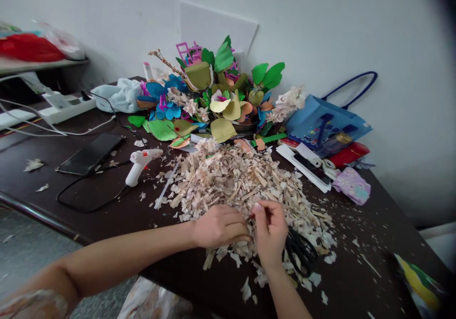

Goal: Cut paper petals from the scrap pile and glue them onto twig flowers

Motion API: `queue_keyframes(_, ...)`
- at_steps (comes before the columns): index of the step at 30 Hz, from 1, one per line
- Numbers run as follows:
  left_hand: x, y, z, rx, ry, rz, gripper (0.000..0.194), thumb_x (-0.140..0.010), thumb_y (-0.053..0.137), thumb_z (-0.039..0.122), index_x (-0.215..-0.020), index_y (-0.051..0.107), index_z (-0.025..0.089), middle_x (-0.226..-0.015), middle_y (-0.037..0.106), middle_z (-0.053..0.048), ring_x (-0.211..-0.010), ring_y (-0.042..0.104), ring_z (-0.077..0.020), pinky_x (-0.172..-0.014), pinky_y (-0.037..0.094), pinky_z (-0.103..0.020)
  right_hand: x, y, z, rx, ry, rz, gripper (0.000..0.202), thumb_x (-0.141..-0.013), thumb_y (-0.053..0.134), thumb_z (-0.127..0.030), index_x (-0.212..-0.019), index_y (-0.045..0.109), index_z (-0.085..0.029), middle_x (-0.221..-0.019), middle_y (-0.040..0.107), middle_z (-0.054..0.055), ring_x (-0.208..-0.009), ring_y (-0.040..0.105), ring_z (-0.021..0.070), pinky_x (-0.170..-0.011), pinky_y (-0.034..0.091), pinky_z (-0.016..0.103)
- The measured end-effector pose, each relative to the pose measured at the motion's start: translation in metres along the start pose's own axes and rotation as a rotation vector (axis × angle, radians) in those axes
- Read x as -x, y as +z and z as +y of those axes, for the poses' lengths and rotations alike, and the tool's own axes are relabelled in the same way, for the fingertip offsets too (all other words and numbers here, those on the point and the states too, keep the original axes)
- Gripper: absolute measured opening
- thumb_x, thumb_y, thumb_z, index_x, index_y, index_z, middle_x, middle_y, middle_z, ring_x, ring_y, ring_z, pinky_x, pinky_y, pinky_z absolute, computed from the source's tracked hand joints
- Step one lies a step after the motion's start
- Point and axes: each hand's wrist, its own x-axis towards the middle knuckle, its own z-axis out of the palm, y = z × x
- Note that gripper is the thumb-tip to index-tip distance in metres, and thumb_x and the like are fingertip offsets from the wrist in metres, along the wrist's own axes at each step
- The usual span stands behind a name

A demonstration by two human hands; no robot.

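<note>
Dark table (pixel 117 214), pale scraps (pixel 231 179) under and beyond left grip (pixel 221 226), right grip (pixel 271 231).

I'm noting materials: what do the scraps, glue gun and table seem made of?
Scraps: probably paper or dried husk, matt; thin, ragged, pale pieces. Glue gun: likely hard plastic, by its smooth white body. Table: perhaps varnished or laminated wood; dark, sheen along its edge.

Head-worn view, facing forward (and down)
</note>
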Motion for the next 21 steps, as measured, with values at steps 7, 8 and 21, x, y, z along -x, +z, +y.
queue_keyframes(7,0.002,0.003,0.005,-0.009,0.001,0.079,0.031,-0.088,0.055,0.037,-0.064,0.049,0.018,-0.062,0.06,-0.001,-0.057,0.055,-0.0131,-0.054,0.038,-0.027,-0.01,-0.004,0.008,-0.279,0.185,-0.021,0.047,-0.095,0.032,-0.048,-0.06,0.045,-0.02,-0.05,0.043,-0.004,-0.045,0.044,0.0114,-0.048,0.037,0.025)
queue_keyframes(8,0.002,0.003,0.005,0.003,-0.031,0.099,0.026,-0.089,0.054,0.034,-0.068,0.051,0.018,-0.064,0.061,-0.002,-0.058,0.056,-0.0132,-0.055,0.039,-0.027,-0.011,-0.002,0.007,-0.344,0.24,-0.048,0.048,-0.095,0.031,-0.05,-0.062,0.048,-0.02,-0.051,0.045,-0.003,-0.044,0.044,0.0114,-0.046,0.036,0.025)
queue_keyframes(21,0.004,0.001,-0.008,0.065,-0.435,0.056,0.023,-0.09,0.052,0.037,-0.089,0.056,0.015,-0.075,0.061,-0.004,-0.066,0.057,-0.014,-0.057,0.043,-0.022,-0.006,0.0,0.002,-0.27,0.183,-0.24,0.043,-0.096,0.034,-0.044,-0.069,0.054,-0.019,-0.056,0.048,-0.002,-0.048,0.045,0.0117,-0.046,0.036,0.024)
